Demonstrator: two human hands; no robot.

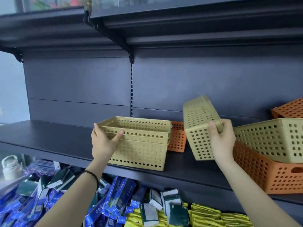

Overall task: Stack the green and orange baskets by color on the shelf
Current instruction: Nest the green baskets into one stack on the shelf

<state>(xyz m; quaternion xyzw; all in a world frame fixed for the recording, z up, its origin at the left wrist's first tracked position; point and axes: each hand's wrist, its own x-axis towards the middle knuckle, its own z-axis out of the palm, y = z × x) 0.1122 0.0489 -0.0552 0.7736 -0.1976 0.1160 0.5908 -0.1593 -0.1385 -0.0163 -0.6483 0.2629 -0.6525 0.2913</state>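
While the left hand (103, 141) grips the rim of the nested green basket stack (139, 141) on the shelf (49, 138), right-hand fingers (214, 128) clamp a tilted, motion-blurred green basket (199, 128) beside it; blue boxes (114, 197) below bear seemingly illegible print.

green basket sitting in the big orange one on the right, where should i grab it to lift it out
Take the green basket by its top rim, coming from above and the front. It rests tilted inside the orange basket, whose walls cover its lower part, so the flared rim is likely the only free edge. The right hand holds another green basket, so that one should go onto the stack first.
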